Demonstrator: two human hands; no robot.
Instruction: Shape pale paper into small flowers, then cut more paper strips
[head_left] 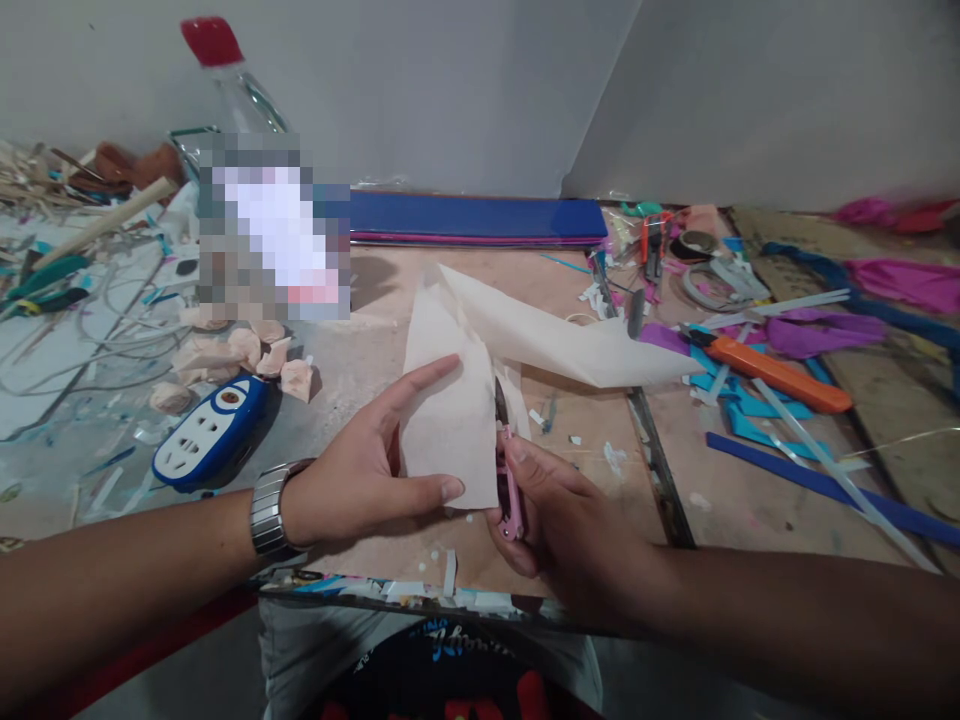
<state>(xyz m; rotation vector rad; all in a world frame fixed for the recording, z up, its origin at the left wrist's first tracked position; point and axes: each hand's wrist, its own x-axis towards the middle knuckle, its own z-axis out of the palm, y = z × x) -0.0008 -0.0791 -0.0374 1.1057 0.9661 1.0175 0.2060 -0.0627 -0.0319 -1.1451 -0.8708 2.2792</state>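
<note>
A cream sheet, perhaps paper or thin cloth, stands folded over the middle of the table. My left hand grips its near-left part, thumb along the bottom edge and index finger stretched over the front; the other fingers are mostly hidden. Pink-handled scissors sit in my right hand, fingers wrapped round the handle. Their dark blade lies against the sheet's right edge, where the material parts. From there a long flap of the same sheet stretches away to the right. How far the blades are apart, I cannot tell.
A blue-and-white power strip and crumpled peach pieces lie left. Behind is a clear bottle with a red cap, beside a blurred-out area. A long blue stack lies along the wall. Right are an orange cutter and coloured scraps.
</note>
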